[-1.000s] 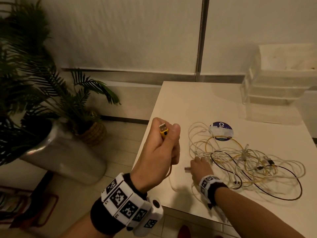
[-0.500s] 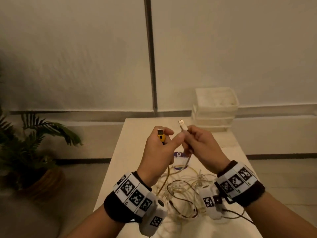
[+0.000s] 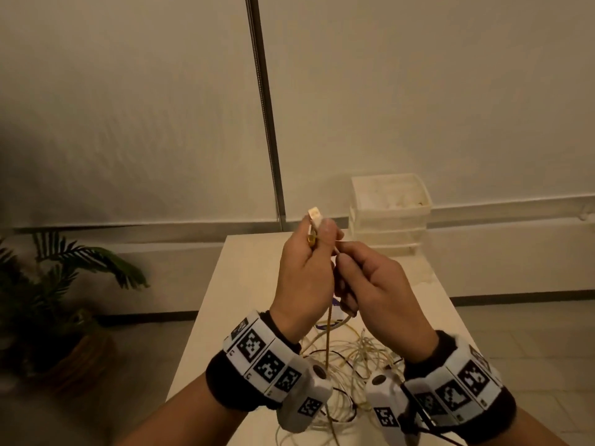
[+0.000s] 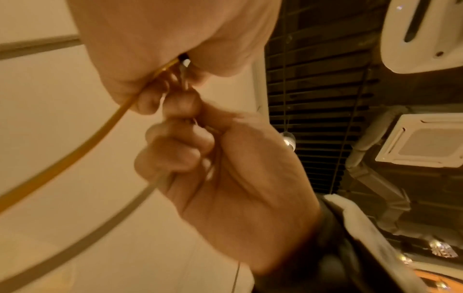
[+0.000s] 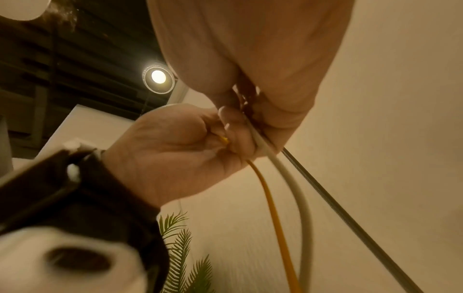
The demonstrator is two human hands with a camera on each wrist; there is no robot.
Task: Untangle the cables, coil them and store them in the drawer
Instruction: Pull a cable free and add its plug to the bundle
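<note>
My left hand [image 3: 317, 235] is raised above the table and pinches two cable ends together: a white USB plug [image 3: 315, 216] sticking up and a yellow plug [image 3: 311, 241] just below it. My right hand [image 3: 338, 256] sits against it and grips the white cable [image 5: 300, 198] a little under the plug. The yellow cable [image 3: 327, 336] hangs straight down from my left hand [image 5: 175, 148] into the tangle of white, yellow and black cables [image 3: 351, 365] on the table. In the left wrist view the yellow cable [image 4: 75, 154] and the white cable [image 4: 100, 224] curve away leftward.
A white stacked drawer unit [image 3: 389, 217] stands at the far right of the white table [image 3: 244, 284]. A potted palm [image 3: 64, 284] sits on the floor to the left. A thin dark cable [image 5: 350, 208] runs past my right hand.
The white plug has passed from my right hand to my left, which now holds both plugs. My right hand has slid down onto the white cable, and both hands have closed together.
</note>
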